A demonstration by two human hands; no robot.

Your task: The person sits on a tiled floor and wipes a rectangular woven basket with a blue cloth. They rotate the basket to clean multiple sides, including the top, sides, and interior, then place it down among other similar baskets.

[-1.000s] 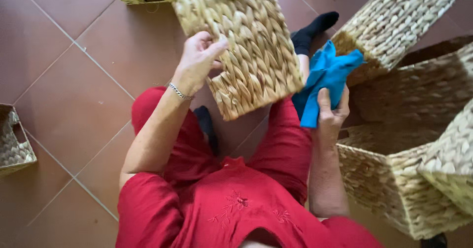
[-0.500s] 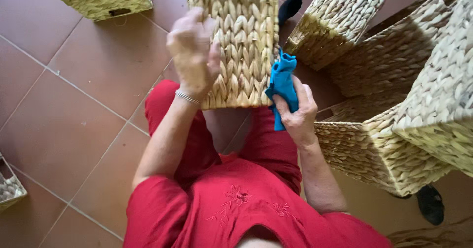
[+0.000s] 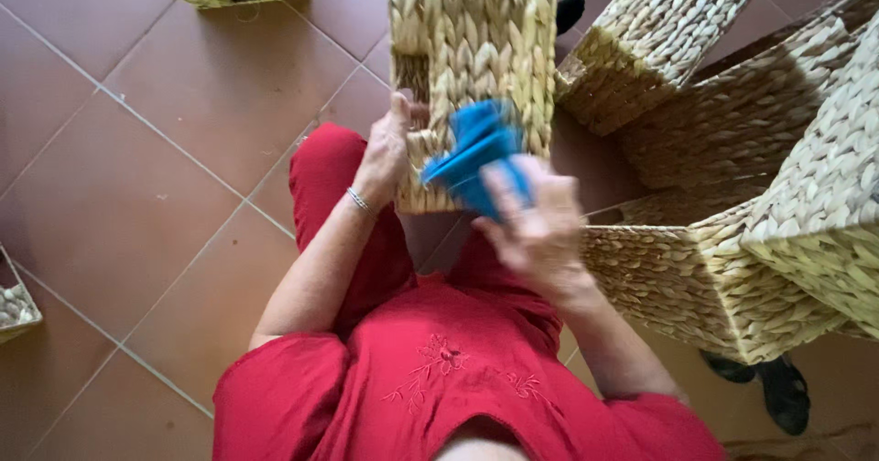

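Moved: blue cloth (image 3: 478, 152) now across woven basket (image 3: 476, 49) face; right hand (image 3: 536, 227) grips cloth, left hand (image 3: 389, 154) clasps basket edge; wiping underway.

Left hand (image 3: 389, 154) and right hand (image 3: 531, 227), both gripping

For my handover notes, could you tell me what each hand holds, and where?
Left hand grips the woven basket at its near edge; right hand holds the blue cloth by its lower end.

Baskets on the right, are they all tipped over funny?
Yes. The woven baskets on the right are piled crookedly, leaning on each other at angles. The basket held by the left hand looks whole; no damage shows.
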